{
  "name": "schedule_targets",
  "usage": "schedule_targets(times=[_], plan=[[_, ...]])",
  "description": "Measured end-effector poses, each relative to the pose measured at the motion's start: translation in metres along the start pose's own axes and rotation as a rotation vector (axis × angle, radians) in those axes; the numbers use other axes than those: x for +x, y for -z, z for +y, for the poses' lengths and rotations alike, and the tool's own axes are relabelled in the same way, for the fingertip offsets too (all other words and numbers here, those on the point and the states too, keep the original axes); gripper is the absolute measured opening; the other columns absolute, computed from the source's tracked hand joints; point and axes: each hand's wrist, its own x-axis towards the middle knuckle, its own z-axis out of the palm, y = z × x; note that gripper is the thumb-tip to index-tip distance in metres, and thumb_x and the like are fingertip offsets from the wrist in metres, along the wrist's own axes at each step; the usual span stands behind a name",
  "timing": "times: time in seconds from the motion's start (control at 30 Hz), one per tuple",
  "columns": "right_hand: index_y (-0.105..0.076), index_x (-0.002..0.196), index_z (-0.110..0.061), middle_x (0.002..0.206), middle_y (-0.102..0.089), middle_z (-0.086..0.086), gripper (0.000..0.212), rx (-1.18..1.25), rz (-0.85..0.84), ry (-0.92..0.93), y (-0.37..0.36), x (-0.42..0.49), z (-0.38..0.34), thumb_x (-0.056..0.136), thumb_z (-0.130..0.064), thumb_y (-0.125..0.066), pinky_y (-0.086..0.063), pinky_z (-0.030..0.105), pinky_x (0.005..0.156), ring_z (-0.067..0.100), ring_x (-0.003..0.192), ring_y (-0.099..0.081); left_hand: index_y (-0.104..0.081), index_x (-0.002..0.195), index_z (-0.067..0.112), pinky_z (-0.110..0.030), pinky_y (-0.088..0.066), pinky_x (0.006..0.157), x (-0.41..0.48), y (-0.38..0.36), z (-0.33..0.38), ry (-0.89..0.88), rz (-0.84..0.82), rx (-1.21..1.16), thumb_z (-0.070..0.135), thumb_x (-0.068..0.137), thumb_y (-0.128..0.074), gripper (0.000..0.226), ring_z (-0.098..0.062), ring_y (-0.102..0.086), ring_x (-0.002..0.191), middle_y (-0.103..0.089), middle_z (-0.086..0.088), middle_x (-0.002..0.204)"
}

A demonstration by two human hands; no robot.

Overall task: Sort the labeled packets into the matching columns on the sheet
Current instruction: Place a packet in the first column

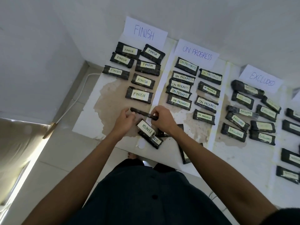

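Observation:
A white sheet [90, 101] on the table carries columns headed FINISH [144, 32], ON PROGRESS [197, 53] and EXCLUDED [261, 80], each filled with several black labeled packets. Both hands hold one black packet [140, 112] edge-up at the bottom of the FINISH column, its label hidden. My left hand [124, 120] grips its left end; my right hand [162, 118] pinches its right end. Just below lies a loose packet labeled FINISH [146, 127] on top of another packet [154, 140] whose label is partly covered.
More unsorted packets [185, 155] lie under my right forearm near the table's front edge. Further packets [290, 157] sit at the far right in a fourth column. A white wall runs behind; a cable [78, 98] trails off the left side.

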Motion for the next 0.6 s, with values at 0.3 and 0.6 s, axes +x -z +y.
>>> schedule_targets(times=[0.3,0.6], plan=[[-0.061,0.093,-0.007,0.097,-0.056,0.012,0.033,-0.259,0.342,0.468,0.004,-0.024,-0.002,0.064,-0.012,-0.077,-0.039,0.030,0.071,0.025,0.081,-0.047,-0.044,0.124,0.012,-0.020,-0.058,0.063,-0.017,-0.001,0.018,-0.010,-0.020,-0.464,0.002,0.093,-0.051,0.033,-0.024,-0.061,0.098,-0.055,-0.015,0.116],[-0.060,0.108,-0.010,0.111,-0.056,0.008,0.046,-0.175,0.103,0.349,0.005,-0.025,-0.012,0.070,-0.025,-0.080,-0.041,0.033,0.085,0.025,0.097,-0.044,-0.044,0.131,0.017,-0.029,-0.055,0.078,-0.016,0.010,0.012,-0.074,0.030,-0.334,0.001,0.092,-0.050,0.042,-0.023,-0.060,0.099,-0.056,-0.017,0.116]])
